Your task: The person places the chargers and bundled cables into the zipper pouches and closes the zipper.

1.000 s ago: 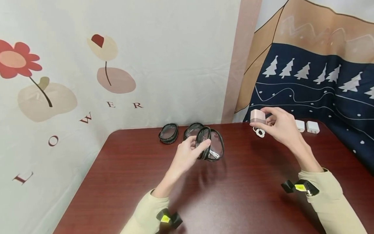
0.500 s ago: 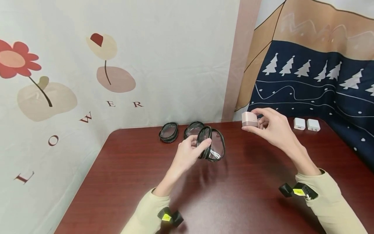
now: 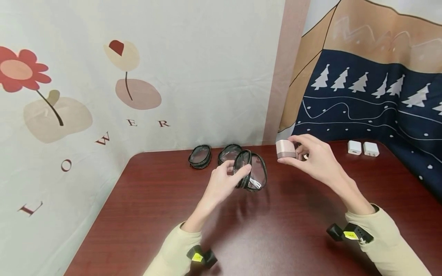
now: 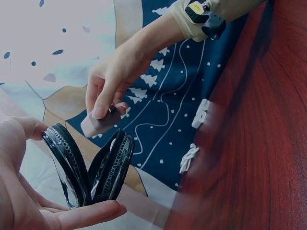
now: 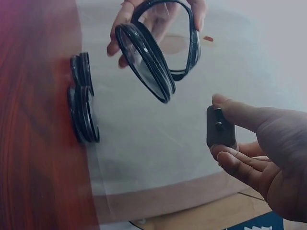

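Observation:
My left hand [image 3: 221,183] holds a small clear round pouch [image 3: 243,168] with black zipped trim, lifted above the table. The pouch is unzipped, its two halves spread apart, and a white cable [image 3: 255,183] lies inside. To its right, my right hand [image 3: 318,160] pinches a pale pink plug charger [image 3: 285,148] between thumb and fingers, apart from the pouch. Two prongs show on the charger [image 5: 219,125] in the right wrist view. The left wrist view shows the spread pouch [image 4: 67,163] between thumb and fingers.
Two similar pouches stand at the table's back edge, one pouch [image 3: 200,156] to the left and another pouch [image 3: 228,153] partly behind the held one. Two white chargers [image 3: 362,148] sit at the back right. A coiled white cable [image 4: 189,158] lies near them. A printed cloth [image 3: 214,76] hangs behind the table.
My right hand has carried the pink charger leftward, closer to the spread pouch. The left hand and its pouch have stayed almost still.

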### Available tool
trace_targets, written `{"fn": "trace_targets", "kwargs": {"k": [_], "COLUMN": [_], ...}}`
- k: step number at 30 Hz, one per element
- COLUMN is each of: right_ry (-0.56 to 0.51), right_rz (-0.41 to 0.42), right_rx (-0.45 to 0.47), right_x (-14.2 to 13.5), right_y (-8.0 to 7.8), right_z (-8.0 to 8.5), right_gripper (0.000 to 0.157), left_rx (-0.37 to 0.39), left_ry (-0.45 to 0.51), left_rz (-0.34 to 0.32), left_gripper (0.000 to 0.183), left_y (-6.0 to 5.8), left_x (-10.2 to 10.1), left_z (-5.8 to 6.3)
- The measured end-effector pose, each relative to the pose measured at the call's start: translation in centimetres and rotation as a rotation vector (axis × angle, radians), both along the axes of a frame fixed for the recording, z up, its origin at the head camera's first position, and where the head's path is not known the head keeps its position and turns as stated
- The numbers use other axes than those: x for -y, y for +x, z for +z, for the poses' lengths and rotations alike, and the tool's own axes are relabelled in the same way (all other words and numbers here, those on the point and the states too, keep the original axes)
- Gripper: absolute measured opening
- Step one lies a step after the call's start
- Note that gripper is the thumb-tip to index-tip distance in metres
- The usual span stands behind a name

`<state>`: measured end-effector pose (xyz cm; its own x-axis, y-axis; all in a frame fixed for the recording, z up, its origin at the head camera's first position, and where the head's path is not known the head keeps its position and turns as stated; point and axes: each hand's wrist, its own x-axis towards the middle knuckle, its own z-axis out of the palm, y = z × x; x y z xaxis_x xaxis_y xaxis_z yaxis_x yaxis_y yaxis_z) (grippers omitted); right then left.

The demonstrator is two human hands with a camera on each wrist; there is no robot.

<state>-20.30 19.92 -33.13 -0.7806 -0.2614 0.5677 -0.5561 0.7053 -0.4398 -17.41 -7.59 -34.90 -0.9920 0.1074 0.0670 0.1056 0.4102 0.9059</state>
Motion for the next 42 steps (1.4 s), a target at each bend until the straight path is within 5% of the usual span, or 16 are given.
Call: {"fn": "trace_targets", "kwargs": {"k": [42], "right_ry": [-0.047], "right_rz": [0.240], "right_rx": [-0.078], "right_x": [4.4], "right_y": [1.6], "right_z": [-2.7], "right_gripper": [0.059], "left_rx": [0.011], "left_ry": [-0.048], "left_rz": [-0.036], "left_gripper": [0.073], "left_y": [0.3], "left_x": [-0.6], "left_z": [-0.3]}}
